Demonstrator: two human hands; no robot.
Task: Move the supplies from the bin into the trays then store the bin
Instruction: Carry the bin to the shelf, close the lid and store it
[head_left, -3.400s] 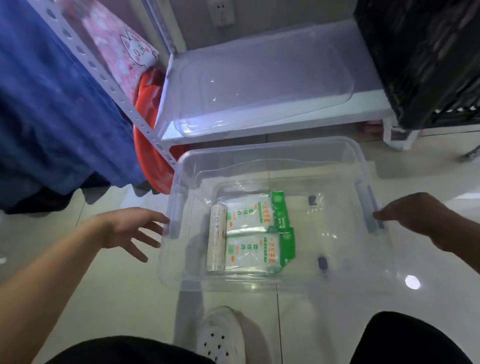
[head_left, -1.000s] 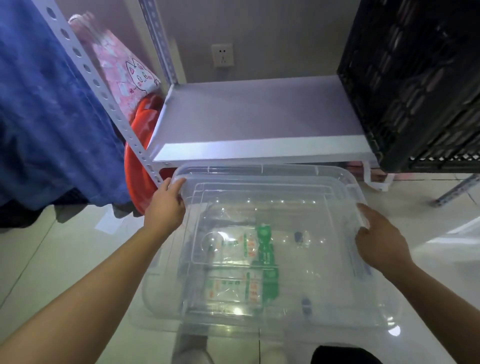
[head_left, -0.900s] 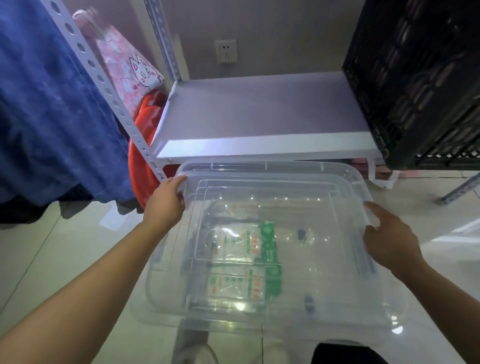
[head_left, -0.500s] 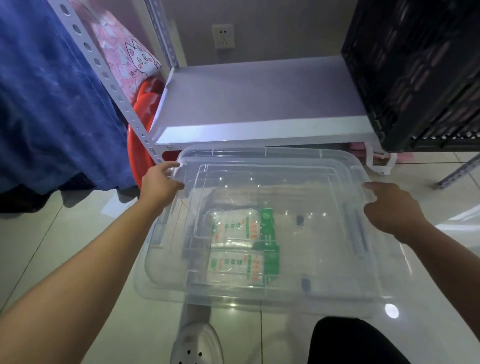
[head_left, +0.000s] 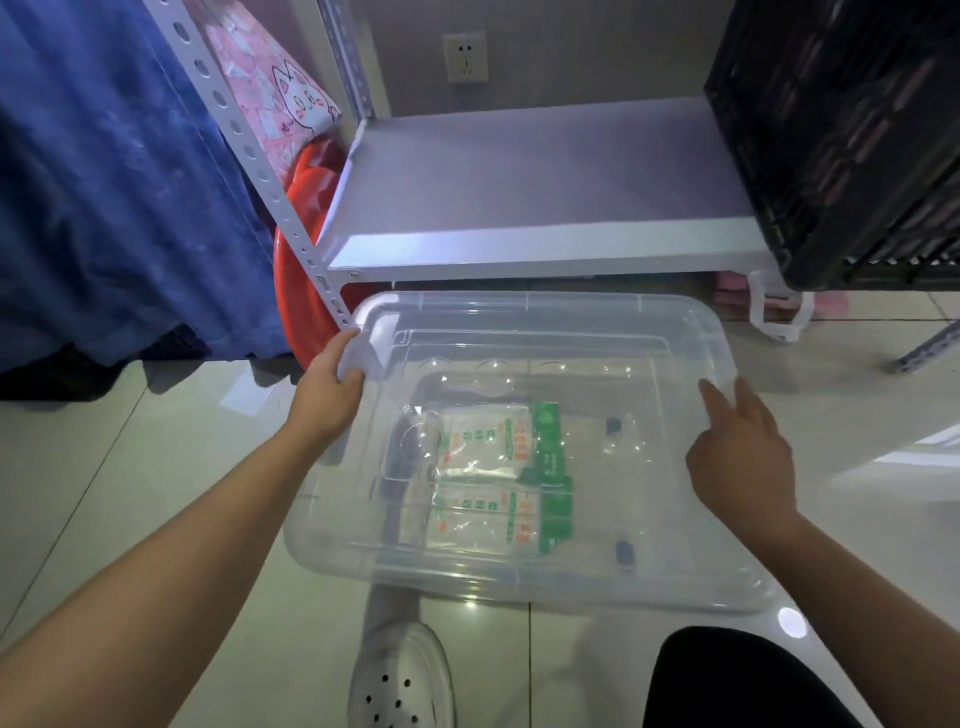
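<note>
Two hands working the clear lid (head_left: 545, 332) over the bin (head_left: 332, 525): left hand (head_left: 332, 387) gripping the lid's corner at ten o'clock, fingers curled over the edge; right hand (head_left: 740, 452) hovering at three o'clock, fingers loosely extended at the rim, clamped on nothing. Judging the step as seating or lifting the lid; either way, keeping it level, taking a matching grip on the right edge, avoiding twist in the thin plastic. Lying inside, seen through the lid, two green-and-white packets (head_left: 498, 478) at centre, supplies not yet moved to any tray. Resting on a glossy tiled floor (head_left: 156, 493), no surface as such. Standing at twelve o'clock, a white metal shelf (head_left: 540, 187); at two o'clock, a black crate (head_left: 841, 135); at ten o'clock, blue fabric (head_left: 104, 182) and a red basin (head_left: 296, 291); at six o'clock, a white shoe (head_left: 400, 680).
</note>
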